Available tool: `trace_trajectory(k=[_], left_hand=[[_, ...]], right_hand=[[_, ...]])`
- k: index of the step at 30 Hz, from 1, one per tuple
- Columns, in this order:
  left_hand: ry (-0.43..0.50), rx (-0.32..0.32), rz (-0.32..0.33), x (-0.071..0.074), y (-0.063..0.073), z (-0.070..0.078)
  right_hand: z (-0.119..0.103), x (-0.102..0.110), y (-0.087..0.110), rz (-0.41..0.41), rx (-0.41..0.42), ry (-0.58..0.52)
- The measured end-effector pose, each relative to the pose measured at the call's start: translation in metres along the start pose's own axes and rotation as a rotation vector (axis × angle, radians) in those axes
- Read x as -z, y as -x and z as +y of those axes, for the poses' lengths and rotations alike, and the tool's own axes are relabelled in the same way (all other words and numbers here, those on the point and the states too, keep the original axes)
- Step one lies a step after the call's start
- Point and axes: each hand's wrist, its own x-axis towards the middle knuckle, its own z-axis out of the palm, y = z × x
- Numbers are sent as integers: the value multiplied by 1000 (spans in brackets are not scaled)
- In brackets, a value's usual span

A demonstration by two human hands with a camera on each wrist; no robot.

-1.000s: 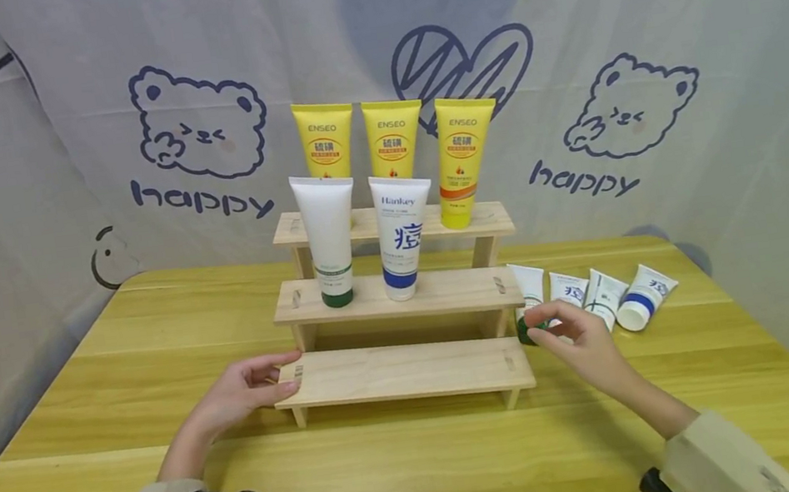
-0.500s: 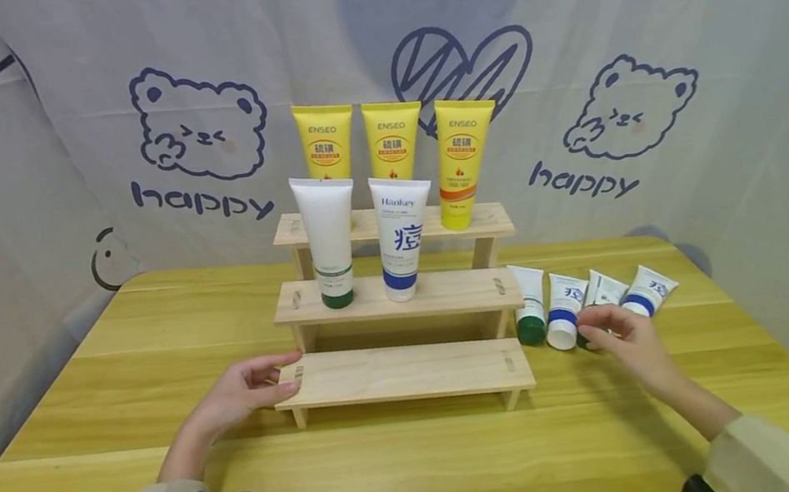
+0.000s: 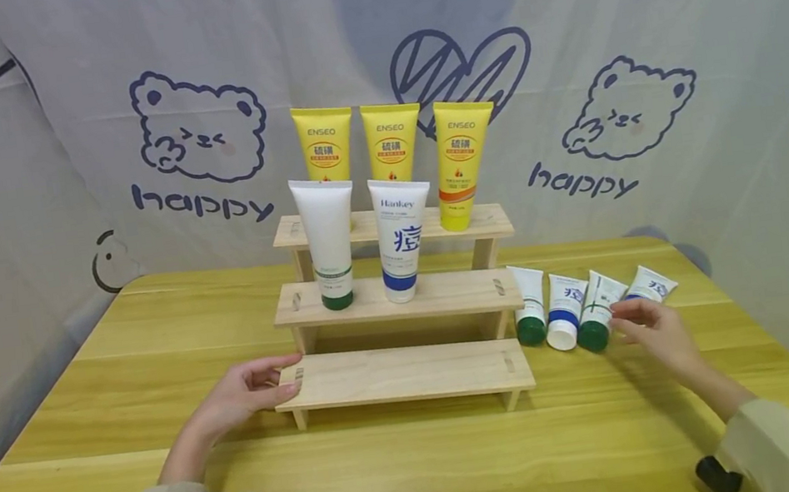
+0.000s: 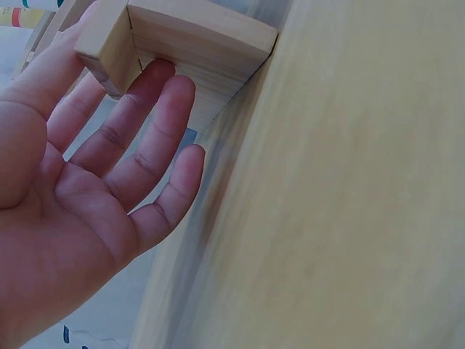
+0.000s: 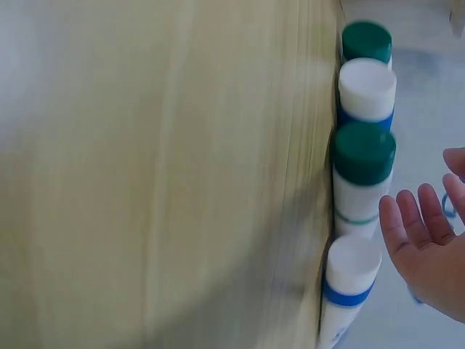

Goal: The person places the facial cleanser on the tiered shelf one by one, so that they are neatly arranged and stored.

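Note:
My left hand (image 3: 243,395) holds the left end of the lowest step of a three-step wooden display stand (image 3: 405,375). In the left wrist view, its lower fingers curve loosely beside the step's wooden end (image 4: 200,33). My right hand (image 3: 659,337) hovers over the rightmost of several tubes lying right of the stand, its fingers loosely bent with nothing between them. That white tube with a blue band (image 5: 349,280) is partly hidden by the hand in the head view. Beside it lie a green-capped tube (image 3: 600,309), a blue-banded tube (image 3: 565,310) and another green-capped tube (image 3: 529,304).
Three yellow tubes (image 3: 458,161) stand on the top step. A white green-capped tube (image 3: 329,242) and a white-and-blue tube (image 3: 401,237) stand on the middle step. A printed cloth (image 3: 330,3) hangs behind the wooden table (image 3: 427,477).
My right hand has moved rightward along the row of lying tubes, from the leftmost to the rightmost, uncovering the ones it passed. The left hand stays at the stand.

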Motion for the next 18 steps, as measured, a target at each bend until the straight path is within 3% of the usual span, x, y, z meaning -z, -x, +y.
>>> trace_trajectory(k=[8, 15, 18], left_hand=[[2, -2, -2, 0, -1, -1], [0, 8, 5, 0, -1, -2], [-4, 2, 3, 0, -1, -3]], right_hand=[[7, 18, -7, 21, -73, 47], [8, 27, -10, 25, -190, 117], [-4, 27, -9, 11, -276, 133]])
